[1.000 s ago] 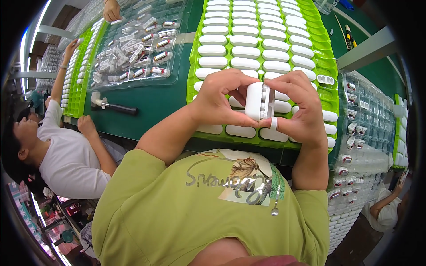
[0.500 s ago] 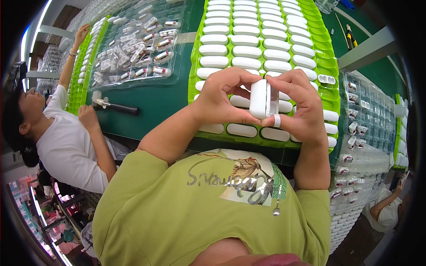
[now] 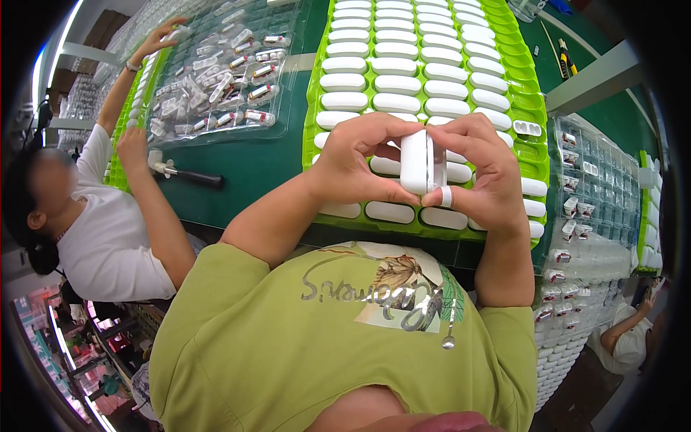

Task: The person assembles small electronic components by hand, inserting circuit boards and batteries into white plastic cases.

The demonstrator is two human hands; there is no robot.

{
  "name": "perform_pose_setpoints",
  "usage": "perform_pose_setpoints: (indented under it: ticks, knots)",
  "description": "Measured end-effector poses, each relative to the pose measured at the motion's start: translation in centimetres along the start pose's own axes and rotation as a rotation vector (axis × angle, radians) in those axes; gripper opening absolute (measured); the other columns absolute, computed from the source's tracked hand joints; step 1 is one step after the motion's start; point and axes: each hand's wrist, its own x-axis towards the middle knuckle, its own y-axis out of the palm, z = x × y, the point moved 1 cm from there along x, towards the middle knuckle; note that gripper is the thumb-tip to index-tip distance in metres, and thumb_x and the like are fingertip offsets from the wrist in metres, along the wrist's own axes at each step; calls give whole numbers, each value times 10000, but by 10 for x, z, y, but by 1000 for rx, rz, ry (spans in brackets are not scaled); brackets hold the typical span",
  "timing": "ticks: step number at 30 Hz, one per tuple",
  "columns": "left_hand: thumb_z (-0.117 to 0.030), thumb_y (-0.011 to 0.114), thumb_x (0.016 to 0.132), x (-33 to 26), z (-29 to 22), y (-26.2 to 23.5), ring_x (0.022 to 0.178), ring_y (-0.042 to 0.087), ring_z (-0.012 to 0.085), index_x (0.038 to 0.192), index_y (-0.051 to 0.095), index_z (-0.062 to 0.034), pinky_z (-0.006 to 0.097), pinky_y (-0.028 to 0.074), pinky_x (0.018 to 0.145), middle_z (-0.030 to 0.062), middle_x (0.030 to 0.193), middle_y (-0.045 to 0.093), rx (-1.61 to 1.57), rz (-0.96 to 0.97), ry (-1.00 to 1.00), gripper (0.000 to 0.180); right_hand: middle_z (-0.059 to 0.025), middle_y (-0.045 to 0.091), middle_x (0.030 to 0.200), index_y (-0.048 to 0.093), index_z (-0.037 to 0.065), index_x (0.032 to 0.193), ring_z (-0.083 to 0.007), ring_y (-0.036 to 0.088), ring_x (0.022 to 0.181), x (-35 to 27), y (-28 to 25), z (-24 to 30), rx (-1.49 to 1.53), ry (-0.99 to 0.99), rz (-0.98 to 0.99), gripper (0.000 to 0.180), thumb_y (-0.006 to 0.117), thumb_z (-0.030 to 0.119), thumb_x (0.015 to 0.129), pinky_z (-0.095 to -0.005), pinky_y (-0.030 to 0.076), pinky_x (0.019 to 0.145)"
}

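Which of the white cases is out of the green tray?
The white case held upright between both hands; all others lie flat in the green tray.

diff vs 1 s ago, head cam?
The co-worker's raised hand reached farther up onto the far green tray; their head leaned back, away from the table. The left hand and right hand stayed closed on the upright white case over the green tray of white cases.
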Motion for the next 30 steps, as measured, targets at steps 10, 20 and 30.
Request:
perform_pose_setpoints:
  ticks: [10,20,30]
  knots:
    - [-68,921,585,5,-4,-3,1063,599,176,1278,554,34,313,558,876,98,1138,574,49,-34,-30,790,-85,640,1053,693,37,1107,-248,574,984,1,3,-3,-12,28,-80,644,909,248,538,-353,468,836]
    - [-83,906,608,1,-8,-2,1021,609,183,1263,582,10,315,585,838,101,1103,568,135,6,67,737,-84,650,978,707,40,1072,-258,572,914,3,-2,1,-133,-130,-28,639,908,269,510,-374,459,794]
    - [-70,898,615,4,-1,-5,974,643,191,1237,598,2,336,607,825,109,1081,582,62,0,71,694,-95,659,1015,695,44,1098,-262,583,967,3,3,2,-52,-12,-70,644,906,245,523,-357,464,855]
